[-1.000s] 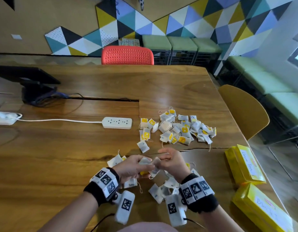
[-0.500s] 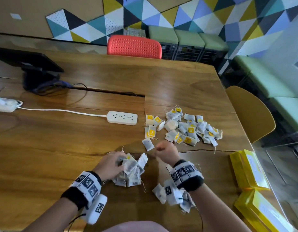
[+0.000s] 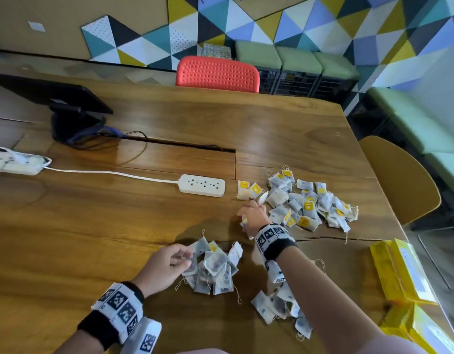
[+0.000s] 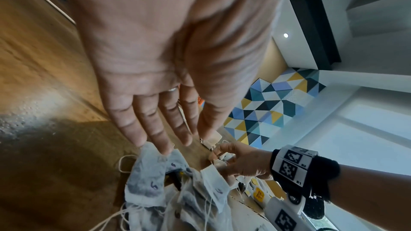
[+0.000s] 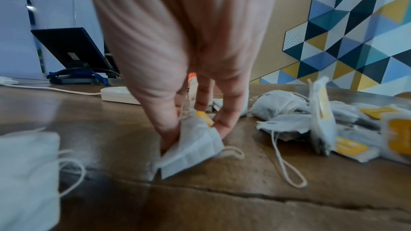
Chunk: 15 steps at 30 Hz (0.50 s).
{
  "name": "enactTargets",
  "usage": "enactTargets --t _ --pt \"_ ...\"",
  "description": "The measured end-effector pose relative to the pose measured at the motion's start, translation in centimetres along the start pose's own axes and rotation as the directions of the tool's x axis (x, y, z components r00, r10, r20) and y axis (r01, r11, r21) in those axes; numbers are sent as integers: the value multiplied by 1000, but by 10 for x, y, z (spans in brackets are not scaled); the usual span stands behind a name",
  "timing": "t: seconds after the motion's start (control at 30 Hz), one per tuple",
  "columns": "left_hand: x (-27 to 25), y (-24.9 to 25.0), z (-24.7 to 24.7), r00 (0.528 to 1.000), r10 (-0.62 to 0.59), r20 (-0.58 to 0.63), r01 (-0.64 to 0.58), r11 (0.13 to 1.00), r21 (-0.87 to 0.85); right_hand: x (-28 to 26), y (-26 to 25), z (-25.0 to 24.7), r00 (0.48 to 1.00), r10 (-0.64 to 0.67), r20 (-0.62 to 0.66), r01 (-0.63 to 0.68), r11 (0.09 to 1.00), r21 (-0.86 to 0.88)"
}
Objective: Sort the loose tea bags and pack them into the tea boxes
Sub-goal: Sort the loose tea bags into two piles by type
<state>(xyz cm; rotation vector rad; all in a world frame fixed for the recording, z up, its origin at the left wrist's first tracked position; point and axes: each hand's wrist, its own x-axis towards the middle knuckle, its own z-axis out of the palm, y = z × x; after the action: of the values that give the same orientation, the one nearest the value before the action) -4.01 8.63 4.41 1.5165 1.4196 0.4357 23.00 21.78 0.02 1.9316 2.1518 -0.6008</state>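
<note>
My right hand (image 3: 247, 216) reaches forward to the near edge of the big loose pile of tea bags (image 3: 307, 204), many with yellow tags. Its thumb and fingers (image 5: 224, 124) pinch a white tea bag (image 5: 193, 144) that still touches the table. My left hand (image 3: 181, 258) lies with straight fingers (image 4: 163, 144) on the top of a small pile of marked tea bags (image 3: 213, 270). Another small pile (image 3: 279, 306) lies beside my right forearm. Two yellow tea boxes (image 3: 399, 272) (image 3: 422, 330) sit shut at the table's right edge.
A white power strip (image 3: 201, 185) and its cable lie left of the big pile, and a second strip (image 3: 16, 162) lies at the far left. A dark screen on a stand (image 3: 67, 108) is at the back left. A red chair (image 3: 217, 74) and a yellow chair (image 3: 399, 180) stand by the table.
My hands were together over the near bags. The left has gone down to the small marked pile. The right has reached forward and pinched a bag at the big pile's edge.
</note>
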Motion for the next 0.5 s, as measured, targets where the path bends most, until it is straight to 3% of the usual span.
enactTargets --t 0.2,0.27,0.3,0.33,0.4,0.47,0.5 --pt "4 -3 -3 999 -10 49 9 999 36 -9 5 -9 996 86 13 -86 996 -36" --pt "5 0 -2 998 1 58 -3 999 32 -19 8 -18 988 154 -31 -151 984 92" --pt "6 4 -2 998 13 63 -13 1000 11 -27 10 -23 974 215 -74 -190 949 253" --pt "7 7 -1 998 22 65 -21 1000 -8 -34 13 -26 952 293 -94 -220 861 458" --pt "8 15 0 998 16 68 -13 999 -46 -55 14 -32 913 407 -29 -196 500 844" --pt "10 24 2 997 19 77 -12 996 -89 -84 9 -37 932 352 86 -118 70 991" --pt "11 28 4 996 38 77 -31 995 -92 -100 5 -39 947 295 128 -105 -93 990"
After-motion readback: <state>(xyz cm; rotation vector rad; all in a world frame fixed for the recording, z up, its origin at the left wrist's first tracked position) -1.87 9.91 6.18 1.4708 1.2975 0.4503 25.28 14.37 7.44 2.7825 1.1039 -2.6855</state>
